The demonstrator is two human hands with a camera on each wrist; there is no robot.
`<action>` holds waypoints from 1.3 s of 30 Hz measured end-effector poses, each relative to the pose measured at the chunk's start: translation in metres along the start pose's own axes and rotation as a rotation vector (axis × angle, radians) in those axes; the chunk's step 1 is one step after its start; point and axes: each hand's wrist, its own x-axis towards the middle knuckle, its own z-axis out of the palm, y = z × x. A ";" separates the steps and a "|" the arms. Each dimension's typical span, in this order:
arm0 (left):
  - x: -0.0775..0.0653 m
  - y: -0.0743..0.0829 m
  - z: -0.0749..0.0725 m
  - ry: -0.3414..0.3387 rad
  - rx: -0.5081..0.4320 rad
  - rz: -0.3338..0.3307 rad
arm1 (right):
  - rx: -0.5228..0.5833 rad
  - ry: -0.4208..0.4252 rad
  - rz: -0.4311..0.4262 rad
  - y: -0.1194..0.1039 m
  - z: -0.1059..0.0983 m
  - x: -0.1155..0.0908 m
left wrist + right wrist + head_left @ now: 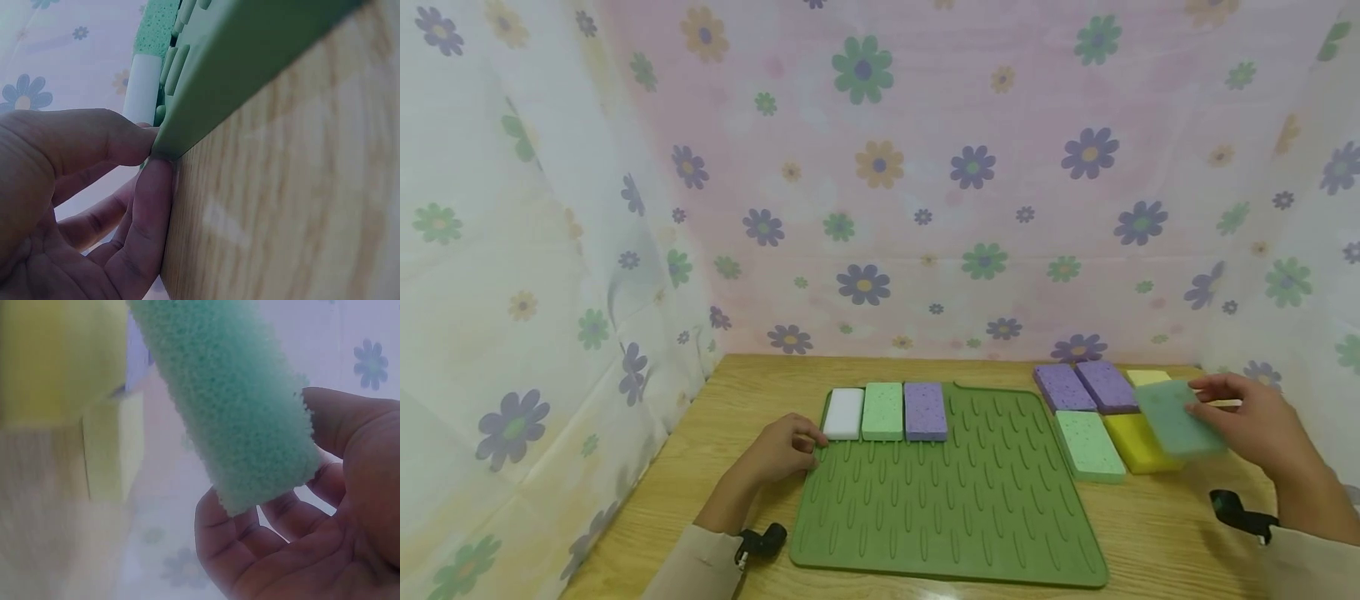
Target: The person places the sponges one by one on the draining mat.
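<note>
My right hand (1262,421) holds a porous pale green sponge (1176,417) between thumb and fingers, tilted above the sponges at the right. Its open-celled surface fills the middle of the right wrist view, with the thumb on one side. My left hand (786,450) pinches the left edge of a green ridged silicone mat (955,508); in the left wrist view the thumb lies over the edge and a finger beside it. Along the mat's back edge lie a white sponge (844,414), a speckled light green sponge (882,412) and a purple sponge (925,412), side by side.
Right of the mat lie two purple sponges (1064,388), a speckled green sponge (1090,446), a yellow sponge (1138,442) and a paler yellow one (1147,378), partly covered from view. Flowered cloth (925,208) walls the wooden table (715,400) at back and sides.
</note>
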 end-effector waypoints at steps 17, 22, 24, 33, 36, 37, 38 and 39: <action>-0.001 0.001 0.001 -0.010 -0.011 0.004 | 0.106 -0.004 -0.059 -0.039 0.025 0.017; -0.001 0.001 -0.001 -0.008 -0.012 -0.007 | 0.121 -0.004 -0.059 -0.050 0.034 0.023; -0.002 0.002 0.000 -0.008 -0.013 -0.010 | 0.134 -0.005 -0.059 -0.055 0.038 0.024; -0.001 -0.001 -0.001 -0.012 -0.019 -0.005 | 0.188 -0.034 -0.071 -0.077 0.055 0.031; 0.000 -0.002 -0.001 -0.018 -0.027 -0.002 | 0.214 -0.056 -0.071 -0.083 0.061 0.034; 0.000 -0.002 -0.001 -0.019 -0.029 -0.001 | 0.227 -0.066 -0.068 -0.085 0.063 0.035; 0.000 -0.002 -0.001 -0.020 -0.030 -0.001 | 0.237 -0.078 -0.066 -0.087 0.065 0.035; 0.000 -0.002 -0.001 -0.021 -0.031 -0.001 | 0.247 -0.089 -0.061 -0.089 0.067 0.036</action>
